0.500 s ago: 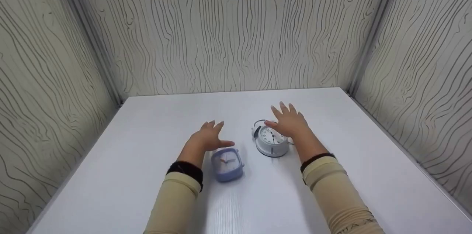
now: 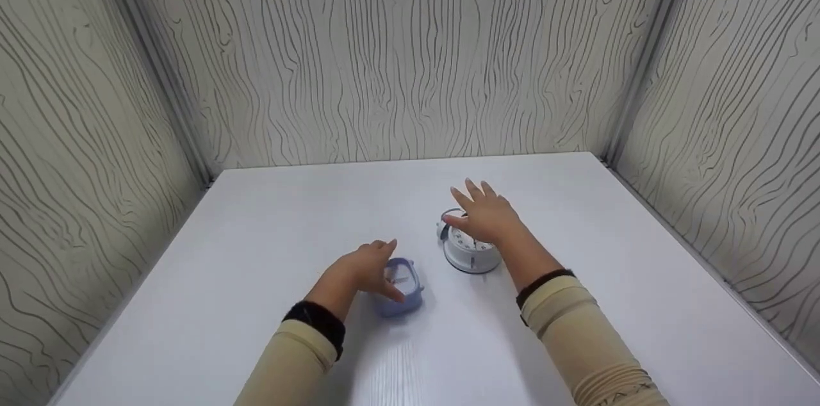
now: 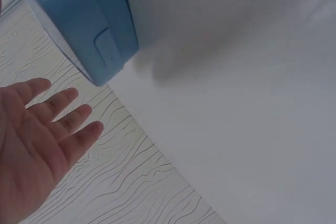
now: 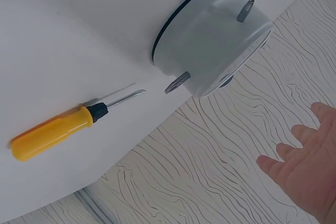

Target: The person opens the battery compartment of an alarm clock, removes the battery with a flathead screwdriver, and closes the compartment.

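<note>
Both hands spread, holding nothing: left hand (image 2: 362, 268) over blue clock (image 2: 402, 287), right hand (image 2: 485, 217) over white clock (image 2: 467, 252).

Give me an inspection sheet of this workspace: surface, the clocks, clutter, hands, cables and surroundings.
Surface: white table, smooth.
Job's things: blue square clock lying face up near the left hand; white round alarm clock face up under the right hand.
Clutter: yellow-handled screwdriver lying beside the white clock, seen in the right wrist view only.
Hands: left hand over the blue clock's left edge, fingers straight in the wrist view; right hand spread over the white clock; contact cannot be told.
Cables: nothing seen.
Surroundings: wood-grain patterned walls on three sides.
</note>
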{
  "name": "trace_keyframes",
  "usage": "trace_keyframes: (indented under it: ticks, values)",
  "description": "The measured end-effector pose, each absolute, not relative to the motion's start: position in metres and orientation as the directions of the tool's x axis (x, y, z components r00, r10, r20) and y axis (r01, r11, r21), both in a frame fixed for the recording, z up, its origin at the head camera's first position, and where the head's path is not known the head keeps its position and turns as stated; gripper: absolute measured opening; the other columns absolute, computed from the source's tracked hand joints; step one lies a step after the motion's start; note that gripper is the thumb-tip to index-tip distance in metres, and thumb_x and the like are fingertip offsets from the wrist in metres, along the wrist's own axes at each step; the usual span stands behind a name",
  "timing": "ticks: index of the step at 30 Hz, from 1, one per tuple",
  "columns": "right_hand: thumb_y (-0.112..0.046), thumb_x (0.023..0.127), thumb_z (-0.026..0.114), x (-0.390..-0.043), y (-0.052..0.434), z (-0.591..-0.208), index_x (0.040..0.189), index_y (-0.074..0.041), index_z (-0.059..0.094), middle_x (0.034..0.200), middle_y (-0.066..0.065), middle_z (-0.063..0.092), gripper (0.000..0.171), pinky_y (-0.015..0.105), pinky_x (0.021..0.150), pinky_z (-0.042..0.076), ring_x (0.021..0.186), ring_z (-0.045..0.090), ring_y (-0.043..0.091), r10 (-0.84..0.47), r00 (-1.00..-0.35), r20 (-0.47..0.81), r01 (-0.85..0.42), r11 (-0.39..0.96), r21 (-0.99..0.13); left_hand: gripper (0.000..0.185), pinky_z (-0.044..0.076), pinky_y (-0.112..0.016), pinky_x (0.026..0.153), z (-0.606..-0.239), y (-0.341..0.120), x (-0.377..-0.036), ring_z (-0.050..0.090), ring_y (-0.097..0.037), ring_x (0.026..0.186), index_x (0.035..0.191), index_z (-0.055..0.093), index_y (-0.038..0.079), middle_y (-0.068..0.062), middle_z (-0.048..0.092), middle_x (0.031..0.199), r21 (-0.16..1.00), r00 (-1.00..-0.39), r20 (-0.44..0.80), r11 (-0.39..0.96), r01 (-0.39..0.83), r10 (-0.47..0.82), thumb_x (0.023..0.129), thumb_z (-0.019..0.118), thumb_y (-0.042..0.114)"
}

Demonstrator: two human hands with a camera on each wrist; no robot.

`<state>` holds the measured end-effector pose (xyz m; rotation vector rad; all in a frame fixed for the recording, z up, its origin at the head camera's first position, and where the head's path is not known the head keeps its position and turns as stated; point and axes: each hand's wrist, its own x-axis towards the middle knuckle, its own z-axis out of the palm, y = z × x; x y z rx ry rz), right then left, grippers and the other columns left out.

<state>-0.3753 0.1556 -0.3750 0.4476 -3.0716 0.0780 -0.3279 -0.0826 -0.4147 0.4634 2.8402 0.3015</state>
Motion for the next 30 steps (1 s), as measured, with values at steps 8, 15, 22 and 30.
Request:
trace_keyframes:
  ticks: [8,15,22,30]
  values:
    - [-0.072,0.076,0.02,-0.375,0.154,-0.377,0.139,-0.026,0.014,0.145,0.007,0.006,0.078,0.053,0.098,0.017,0.129,0.004,0.033,-0.293,-0.956,0.033,-0.293,0.956,-0.024,0.109,0.031,-0.045,0.094,-0.427,-0.078,-0.322,0.03,-0.029,0.122,0.138,0.021,0.014,-0.011,0.033,0.134,0.225,-0.915,-0.213,0.929,0.295,0.343,0.052,0.075,0.052]
    - [-0.075,0.072,0.013,-0.373,0.153,-0.375,0.14,-0.025,0.015,0.145,0.008,0.006,0.084,0.053,0.098,0.018,0.129,0.004,0.034,-0.305,-0.952,0.021,-0.305,0.952,-0.005,0.105,0.031,-0.042,0.095,-0.432,-0.074,-0.325,0.034,-0.029,0.119,0.136,0.028,0.01,-0.014,0.035,0.132,0.217,-0.916,-0.213,0.931,0.294,0.339,0.051,0.077,0.049]
    - [-0.069,0.078,0.023,-0.374,0.15,-0.378,0.139,-0.025,0.016,0.144,0.008,0.008,0.076,0.053,0.098,0.017,0.129,0.005,0.033,-0.319,-0.947,0.046,-0.32,0.947,-0.023,0.099,0.037,-0.04,0.09,-0.435,-0.074,-0.33,0.043,-0.027,0.111,0.13,0.036,0.007,-0.012,0.045,0.121,0.203,-0.924,-0.177,0.931,0.302,0.339,0.05,0.078,0.049]
    - [-0.069,0.078,0.027,-0.372,0.148,-0.382,0.139,-0.027,0.016,0.145,0.005,0.008,0.075,0.051,0.098,0.02,0.13,0.007,0.03,-0.382,-0.922,0.069,-0.385,0.922,-0.037,0.085,0.043,-0.034,0.079,-0.428,-0.077,-0.334,0.051,-0.019,0.09,0.12,0.046,0.008,-0.004,0.051,0.098,0.211,-0.929,-0.147,0.929,0.305,0.338,0.051,0.077,0.047]
